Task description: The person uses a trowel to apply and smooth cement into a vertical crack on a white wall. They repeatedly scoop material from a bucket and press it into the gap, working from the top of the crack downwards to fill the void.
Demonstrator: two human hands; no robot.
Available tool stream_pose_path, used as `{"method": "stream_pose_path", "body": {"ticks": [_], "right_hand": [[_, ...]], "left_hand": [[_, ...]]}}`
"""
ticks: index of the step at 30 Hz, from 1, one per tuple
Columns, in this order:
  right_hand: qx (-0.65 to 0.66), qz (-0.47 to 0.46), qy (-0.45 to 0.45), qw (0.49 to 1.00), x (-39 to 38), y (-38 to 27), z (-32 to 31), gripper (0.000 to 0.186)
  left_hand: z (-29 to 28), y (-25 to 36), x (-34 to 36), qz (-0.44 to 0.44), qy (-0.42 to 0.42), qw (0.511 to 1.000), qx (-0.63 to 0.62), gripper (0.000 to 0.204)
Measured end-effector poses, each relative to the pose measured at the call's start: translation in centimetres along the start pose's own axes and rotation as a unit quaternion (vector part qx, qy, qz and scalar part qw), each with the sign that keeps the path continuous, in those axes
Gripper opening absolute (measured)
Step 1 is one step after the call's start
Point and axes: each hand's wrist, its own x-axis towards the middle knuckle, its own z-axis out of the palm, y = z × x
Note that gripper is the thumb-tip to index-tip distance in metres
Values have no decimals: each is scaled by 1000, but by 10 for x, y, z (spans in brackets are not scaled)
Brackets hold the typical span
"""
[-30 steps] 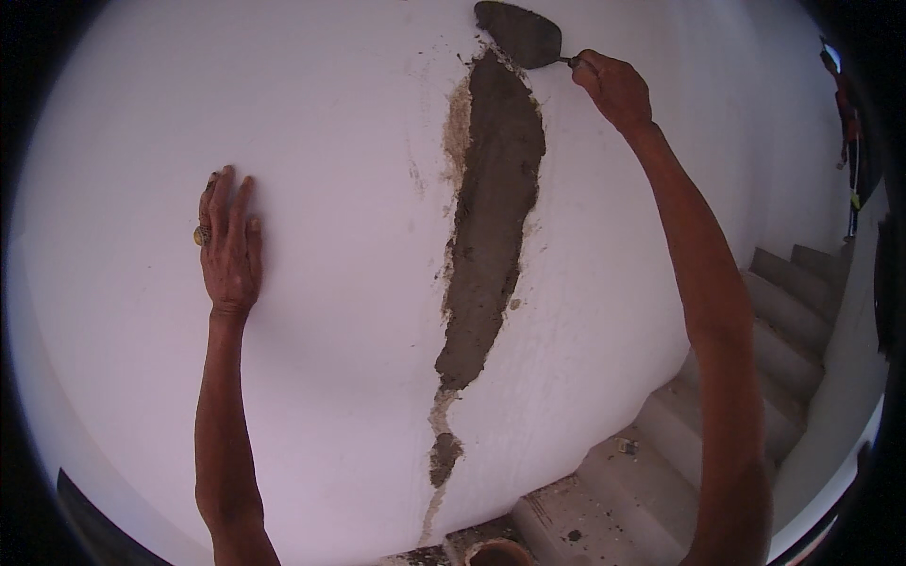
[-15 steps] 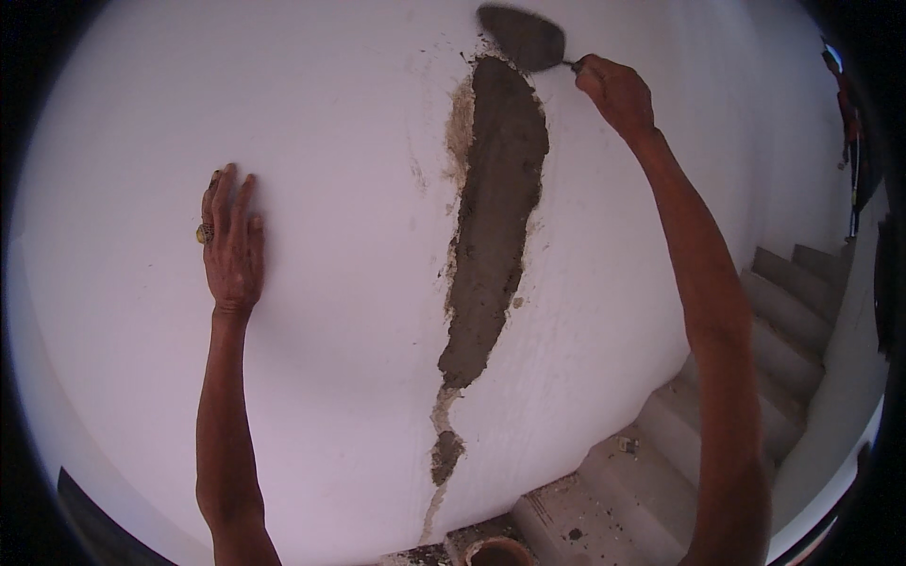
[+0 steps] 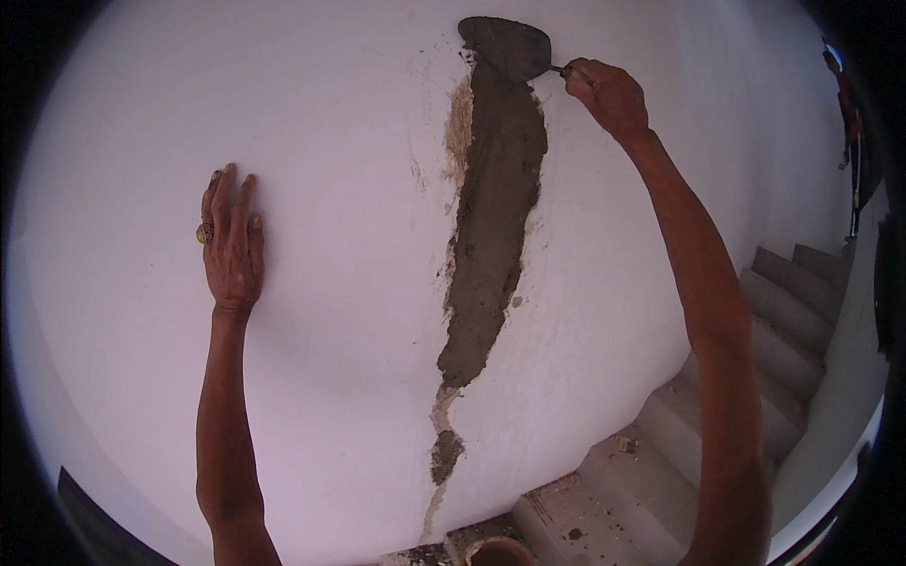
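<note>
My right hand (image 3: 609, 97) is closed round the handle of a trowel (image 3: 510, 47). The trowel's dark, mortar-smeared blade overlaps the top end of a long patch of wet grey mortar (image 3: 495, 217) in the white wall (image 3: 330, 396). Ragged edges border the patch, with a bare tan strip (image 3: 460, 127) along its upper left. Below, it narrows to a thin crack with a small grey spot (image 3: 446, 457). Off to the left, my left hand (image 3: 232, 241) lies flat against the wall, fingers stretched upward, with a ring on one finger.
Concrete stairs (image 3: 665, 415) climb along the wall's foot at the right, spattered with bits of mortar. A round brown container (image 3: 498, 552) stands at the bottom edge. A person (image 3: 849, 123) is partly visible at the far right.
My right hand has brought the trowel slightly left and down, so its blade now overlaps the patch's top end. My left hand has stayed in place.
</note>
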Motion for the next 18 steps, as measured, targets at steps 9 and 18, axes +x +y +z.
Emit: {"method": "stream_pose_path", "body": {"ticks": [9, 18], "right_hand": [[-14, 15, 14, 1000, -7, -1, 4, 23], [13, 2, 5, 1000, -7, -7, 9, 21]], "left_hand": [[0, -2, -1, -7, -4, 1000, 1, 43], [1, -1, -2, -4, 2, 1000, -7, 44]]}}
